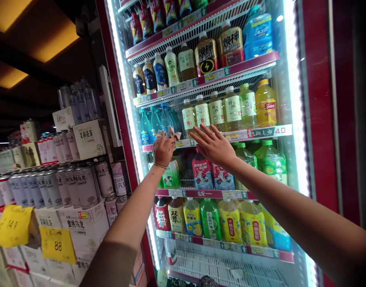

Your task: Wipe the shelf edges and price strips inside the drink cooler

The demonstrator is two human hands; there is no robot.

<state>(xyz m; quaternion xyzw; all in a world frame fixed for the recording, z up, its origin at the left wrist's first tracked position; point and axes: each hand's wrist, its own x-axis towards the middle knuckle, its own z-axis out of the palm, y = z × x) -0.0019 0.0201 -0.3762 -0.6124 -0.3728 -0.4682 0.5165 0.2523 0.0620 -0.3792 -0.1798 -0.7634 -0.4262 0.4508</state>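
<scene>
Illuminated cooler (318,87) — bottled drinks (233,108) line its shelves (206,194); left hand (163,152) clasps a crumpled cloth (171,133) at the middle shelf edge (248,134); right hand (215,146) extends flat, spread, empty, alongside — shelf contact cannot be determined.

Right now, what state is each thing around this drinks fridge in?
Left hand: closed, holding
Cloth or tissue: crumpled, in the left hand
Right hand: open, spread
Fridge light strips: lit
Ceiling light panels: lit
Orange-capped drink bottle: upright, capped
焕神 energy drink bottle: upright
</scene>
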